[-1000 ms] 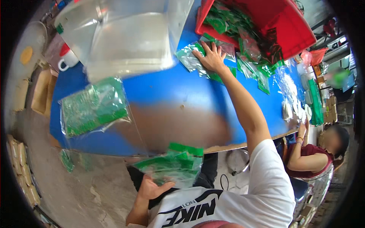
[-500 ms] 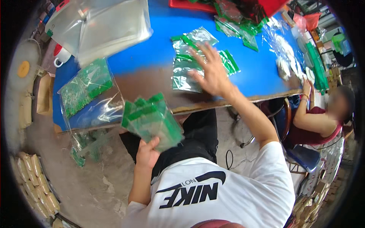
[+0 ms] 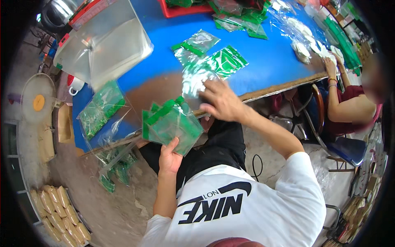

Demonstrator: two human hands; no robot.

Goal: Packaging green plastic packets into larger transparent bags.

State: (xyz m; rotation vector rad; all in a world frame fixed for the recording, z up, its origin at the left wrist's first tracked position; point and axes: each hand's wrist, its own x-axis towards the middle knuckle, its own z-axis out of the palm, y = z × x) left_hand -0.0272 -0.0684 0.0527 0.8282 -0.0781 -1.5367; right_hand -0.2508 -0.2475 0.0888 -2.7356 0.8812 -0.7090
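My left hand (image 3: 169, 158) grips a fanned stack of clear plastic bags with green edges (image 3: 170, 125) just off the table's front edge, thumb on top. Over the front of the blue table, my right hand (image 3: 222, 99) has its fingers bent and thumb apart. Its fingertips touch or hover just above a shiny clear bag (image 3: 195, 80); glare hides the exact contact. Beyond them lie a bag with a broad green band (image 3: 227, 61) and another green-edged bag (image 3: 197, 44), partly overlapping.
A large clear bag of green-edged packets (image 3: 103, 109) hangs over the table's left front. Clear plastic sheets (image 3: 117, 45) lie behind it, near a white mug (image 3: 75, 85). More green packets (image 3: 242, 22) lie beside a red tray (image 3: 187, 10). A co-worker (image 3: 352, 103) sits at right, handling white items.
My right hand has come back toward the table's front edge, its spread fingers now bent. The bags beneath it have shifted apart. My left hand still holds its stack; the whole view has turned slightly.
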